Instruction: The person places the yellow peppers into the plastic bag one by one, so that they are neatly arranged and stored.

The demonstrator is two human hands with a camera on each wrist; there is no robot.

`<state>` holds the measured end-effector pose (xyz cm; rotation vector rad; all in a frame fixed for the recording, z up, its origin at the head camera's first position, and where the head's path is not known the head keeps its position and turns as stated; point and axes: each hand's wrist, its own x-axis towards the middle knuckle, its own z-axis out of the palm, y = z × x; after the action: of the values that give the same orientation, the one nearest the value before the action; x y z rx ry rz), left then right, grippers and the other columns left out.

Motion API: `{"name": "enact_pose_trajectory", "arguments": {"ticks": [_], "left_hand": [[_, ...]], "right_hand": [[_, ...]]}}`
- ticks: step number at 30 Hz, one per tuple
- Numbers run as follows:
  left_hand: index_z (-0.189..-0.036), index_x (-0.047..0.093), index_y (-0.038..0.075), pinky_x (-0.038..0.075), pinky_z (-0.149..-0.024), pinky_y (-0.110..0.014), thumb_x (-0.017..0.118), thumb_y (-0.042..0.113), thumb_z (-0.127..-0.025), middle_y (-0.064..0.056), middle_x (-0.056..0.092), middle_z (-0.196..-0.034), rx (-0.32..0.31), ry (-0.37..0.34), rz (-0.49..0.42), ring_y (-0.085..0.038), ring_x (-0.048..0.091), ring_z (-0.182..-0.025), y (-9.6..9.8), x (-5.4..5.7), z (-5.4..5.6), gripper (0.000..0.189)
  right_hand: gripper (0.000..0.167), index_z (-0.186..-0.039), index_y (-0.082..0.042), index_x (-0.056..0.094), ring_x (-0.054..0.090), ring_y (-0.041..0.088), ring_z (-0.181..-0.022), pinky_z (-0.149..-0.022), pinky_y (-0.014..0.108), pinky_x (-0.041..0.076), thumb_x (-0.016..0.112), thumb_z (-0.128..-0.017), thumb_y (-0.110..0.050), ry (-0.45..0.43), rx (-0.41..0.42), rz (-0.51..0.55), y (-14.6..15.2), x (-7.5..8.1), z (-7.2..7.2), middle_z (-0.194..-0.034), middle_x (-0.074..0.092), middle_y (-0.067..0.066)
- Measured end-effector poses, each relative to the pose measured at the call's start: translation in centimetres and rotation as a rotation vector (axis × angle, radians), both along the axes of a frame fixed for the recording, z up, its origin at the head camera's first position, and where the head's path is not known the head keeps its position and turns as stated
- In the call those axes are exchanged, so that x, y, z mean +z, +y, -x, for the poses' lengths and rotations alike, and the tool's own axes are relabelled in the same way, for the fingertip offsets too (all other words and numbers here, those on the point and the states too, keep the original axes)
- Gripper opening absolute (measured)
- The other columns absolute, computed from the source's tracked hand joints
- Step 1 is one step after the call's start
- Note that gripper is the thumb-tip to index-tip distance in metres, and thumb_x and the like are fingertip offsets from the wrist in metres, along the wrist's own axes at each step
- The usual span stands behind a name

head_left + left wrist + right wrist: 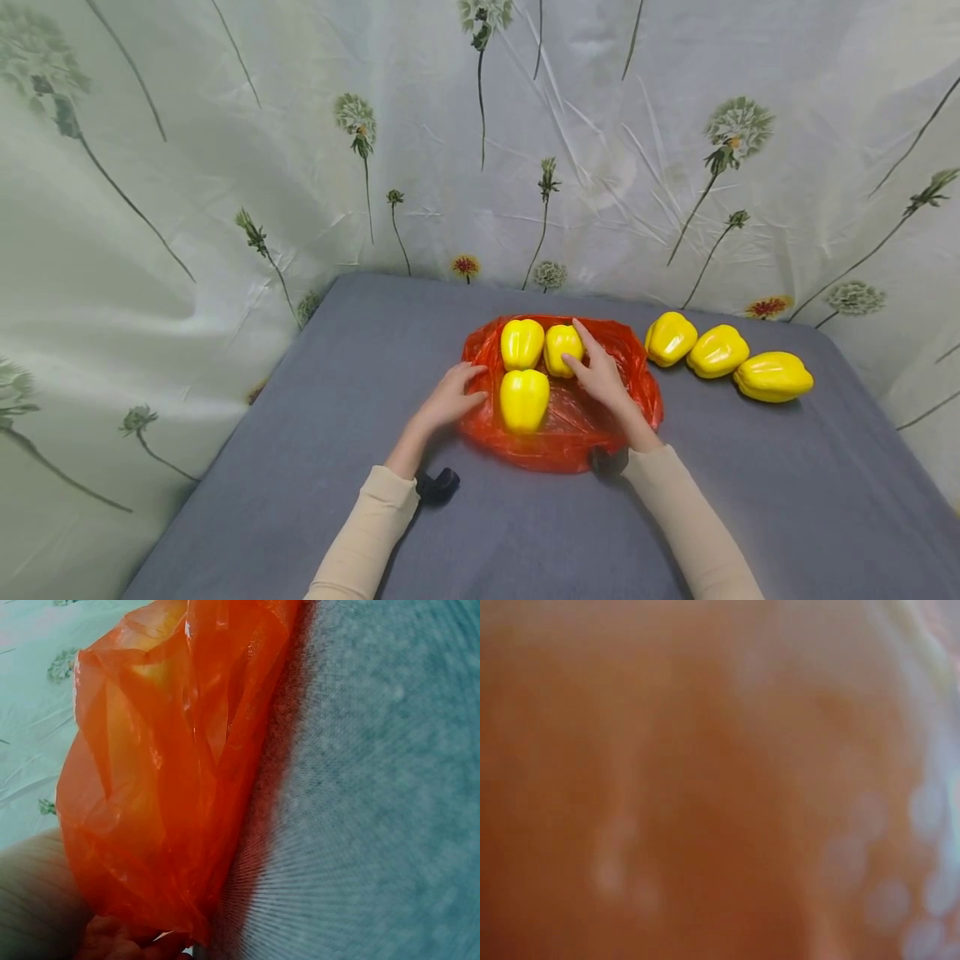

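A red plastic bag (581,417) lies spread with its mouth up on the table. Inside it sit two yellow bell peppers, one at the back (522,344) and another in front (524,401). Beside them my right hand (602,379) holds a third, smaller-looking yellow bell pepper (561,350) between thumb and fingers. My left hand (452,395) grips the bag's left rim, and the left wrist view has the thin red film (172,795) gathered near the fingers. Blurred orange-brown film fills the right wrist view, hiding that hand there.
Right of the bag, three more yellow bell peppers (717,351) lie in a slanting row on the grey tabletop (360,358). A pale curtain with dandelion prints (420,150) hangs behind the table. Dark wrist camera mounts (438,485) sit below the forearms.
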<state>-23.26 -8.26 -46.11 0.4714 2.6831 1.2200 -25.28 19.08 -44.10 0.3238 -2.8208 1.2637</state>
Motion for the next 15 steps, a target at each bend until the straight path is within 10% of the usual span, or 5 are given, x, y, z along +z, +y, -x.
{"name": "enact_pose_trajectory", "arguments": {"ticks": [15], "left_hand": [[-0.136, 0.046, 0.003, 0.030, -0.112, -0.053, 0.057, 0.019, -0.089, -0.020, 0.040, -0.145, -0.020, 0.018, 0.005, -0.037, 0.034, -0.136, -0.21, -0.18, 0.14, 0.051]], "right_hand": [[0.071, -0.152, -0.019, 0.005, 0.036, 0.041, -0.135, -0.101, 0.053, 0.043, 0.048, -0.097, -0.031, -0.125, -0.020, 0.025, 0.10, 0.50, -0.05, -0.156, 0.020, 0.019]]}}
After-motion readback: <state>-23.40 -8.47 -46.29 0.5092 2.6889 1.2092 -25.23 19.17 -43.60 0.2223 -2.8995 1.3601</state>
